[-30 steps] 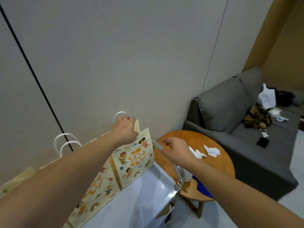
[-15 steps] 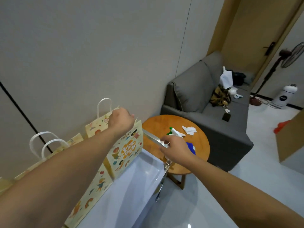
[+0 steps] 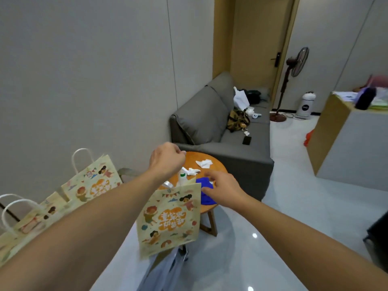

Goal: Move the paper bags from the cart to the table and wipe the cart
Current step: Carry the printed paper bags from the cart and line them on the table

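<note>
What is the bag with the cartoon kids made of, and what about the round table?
The bag in the left hand looks like stiff matte paper: flat printed panel, sharp creased edges. The round table looks like wood with a smooth orange-brown finish and faint grain; whether it is solid wood or veneer cannot be told.

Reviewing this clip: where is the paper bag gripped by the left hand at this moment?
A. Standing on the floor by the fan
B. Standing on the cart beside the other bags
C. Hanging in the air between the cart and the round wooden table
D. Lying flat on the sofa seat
C: the left hand grips the handles and the paper bag hangs free, off the cart and in front of the round wooden table.
</note>
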The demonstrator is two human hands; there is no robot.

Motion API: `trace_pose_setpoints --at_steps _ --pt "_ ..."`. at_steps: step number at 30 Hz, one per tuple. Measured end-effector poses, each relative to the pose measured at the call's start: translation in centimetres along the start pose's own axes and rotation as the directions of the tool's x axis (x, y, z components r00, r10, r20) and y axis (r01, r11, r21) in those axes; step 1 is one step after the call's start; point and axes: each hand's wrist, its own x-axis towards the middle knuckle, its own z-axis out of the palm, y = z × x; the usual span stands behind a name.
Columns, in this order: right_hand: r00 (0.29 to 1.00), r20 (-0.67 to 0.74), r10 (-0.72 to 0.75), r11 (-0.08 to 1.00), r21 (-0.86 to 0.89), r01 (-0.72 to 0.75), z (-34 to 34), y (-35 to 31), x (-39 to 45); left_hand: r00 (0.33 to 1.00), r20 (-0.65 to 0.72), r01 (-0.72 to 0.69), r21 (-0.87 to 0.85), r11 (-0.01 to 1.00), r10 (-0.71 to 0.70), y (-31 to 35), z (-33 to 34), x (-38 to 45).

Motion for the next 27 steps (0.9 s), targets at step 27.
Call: trace_pose_setpoints --at_steps 27 --pt "0.318 -0.486 0.814 0.44 0.159 -0.884 -18.0 36.3 -48.9 -0.025 0.612 -0.915 -0.332 0.228 0.791 47.6 29.2 -38.6"
